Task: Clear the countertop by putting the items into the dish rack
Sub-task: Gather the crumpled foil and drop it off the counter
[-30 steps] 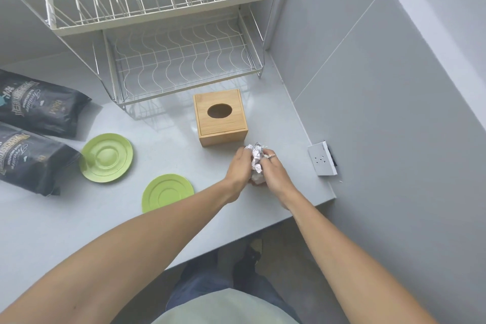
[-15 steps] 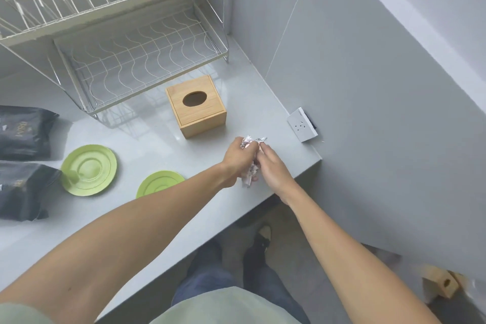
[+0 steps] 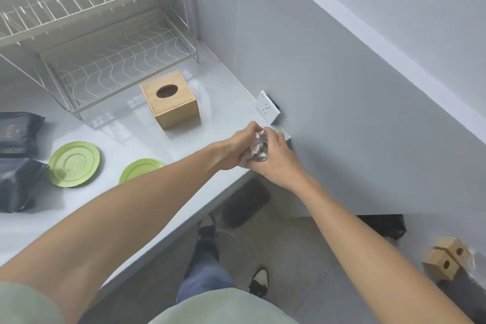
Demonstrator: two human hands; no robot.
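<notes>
My left hand (image 3: 236,146) and my right hand (image 3: 276,155) press together around a crumpled white wad of paper (image 3: 257,145) over the counter's front right corner. A wooden tissue box (image 3: 171,100) with an oval hole stands just beyond them. Two green plates (image 3: 74,164) (image 3: 139,168) lie flat on the grey countertop (image 3: 126,139), the nearer one partly behind my left forearm. Two black bags (image 3: 18,130) (image 3: 15,183) lie at the left edge. The white wire dish rack (image 3: 110,61) stands at the back with two bare tiers.
A white socket plate (image 3: 267,107) leans against the grey wall at the counter's right end. On the floor to the right stand two small wooden boxes (image 3: 447,262) and a black object (image 3: 381,225). My feet are below the counter edge.
Both hands, still squeezing the wad, have drifted toward the counter's right front corner. The view has swung right and down, showing the floor.
</notes>
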